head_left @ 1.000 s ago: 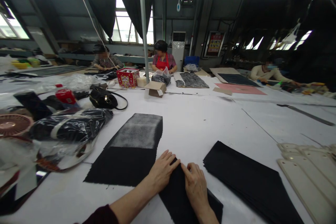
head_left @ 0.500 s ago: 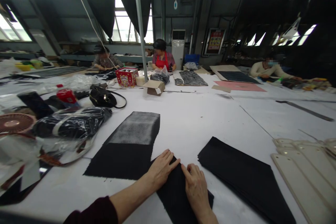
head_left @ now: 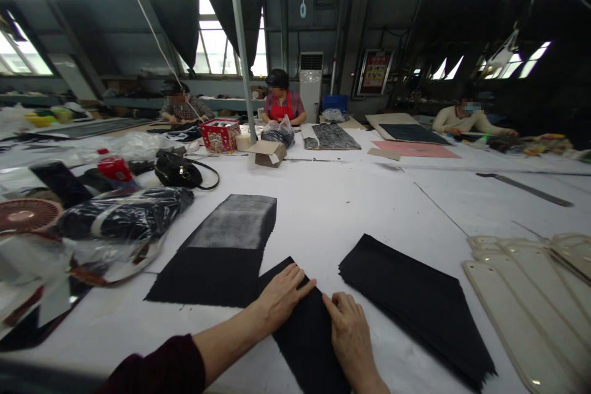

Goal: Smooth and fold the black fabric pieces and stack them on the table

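Before me lies a black fabric piece (head_left: 307, 345) on the white tabletop, its far corner poking out beyond my fingers. My left hand (head_left: 282, 298) rests flat on it, fingers stretched out and the index finger along its right edge. At that same edge, my right hand (head_left: 351, 329) has its index fingertip on the cloth and the other fingers curled; it seems to pinch the edge, though the thumb is hidden. On the left is a black fabric stack (head_left: 217, 274) with a greyish patch (head_left: 231, 221) across its far part. Another stack of black cut pieces (head_left: 415, 301) sits to the right.
Beige pattern boards (head_left: 512, 314) lie at the right, with a long dark blade-like strip (head_left: 530, 189) beyond. At left are a plastic-wrapped bundle (head_left: 129, 212), a pink fan (head_left: 25, 215), a red bottle (head_left: 115, 169) and a black handbag (head_left: 178, 169). Several people work across the table.
The far corner of the fabric now shows more beyond my left hand. The dark corner that stuck out right of my right hand is no longer visible. The view has shifted slightly.
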Available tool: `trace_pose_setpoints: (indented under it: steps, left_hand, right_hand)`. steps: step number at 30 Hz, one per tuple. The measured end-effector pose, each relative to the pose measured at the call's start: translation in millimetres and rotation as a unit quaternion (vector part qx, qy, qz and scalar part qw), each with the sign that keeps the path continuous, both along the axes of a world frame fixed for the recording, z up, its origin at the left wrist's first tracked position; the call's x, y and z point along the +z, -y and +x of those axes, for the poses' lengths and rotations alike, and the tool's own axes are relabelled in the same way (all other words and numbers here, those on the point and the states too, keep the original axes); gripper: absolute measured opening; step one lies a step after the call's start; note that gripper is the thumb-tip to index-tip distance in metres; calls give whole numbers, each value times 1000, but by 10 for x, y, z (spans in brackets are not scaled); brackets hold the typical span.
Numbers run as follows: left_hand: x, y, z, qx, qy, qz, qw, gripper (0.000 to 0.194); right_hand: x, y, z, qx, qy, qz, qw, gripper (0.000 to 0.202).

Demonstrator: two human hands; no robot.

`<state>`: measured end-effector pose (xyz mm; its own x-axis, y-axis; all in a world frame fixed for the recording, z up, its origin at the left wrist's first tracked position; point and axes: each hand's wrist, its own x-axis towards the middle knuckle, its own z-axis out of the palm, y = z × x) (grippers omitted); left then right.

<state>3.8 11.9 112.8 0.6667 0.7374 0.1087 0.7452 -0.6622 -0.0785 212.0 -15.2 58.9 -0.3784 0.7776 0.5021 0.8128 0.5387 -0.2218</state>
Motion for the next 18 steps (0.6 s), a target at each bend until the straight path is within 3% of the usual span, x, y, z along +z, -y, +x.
trace_pose_setpoints:
  steps: [8,12,18]
  left_hand:
    - [-34,7,71,-11,30,-39,999,53]
    - [-49,46,104,-20,27,-23,999,54]
    - [14,90,216,-49,28,-26,998,48]
  right_hand:
    - [35,93,153,6,-9,19,1000,36]
    - [36,123,209,18,-15,14,1000,36]
    - [-30,149,330,44,-23,-6,999,38]
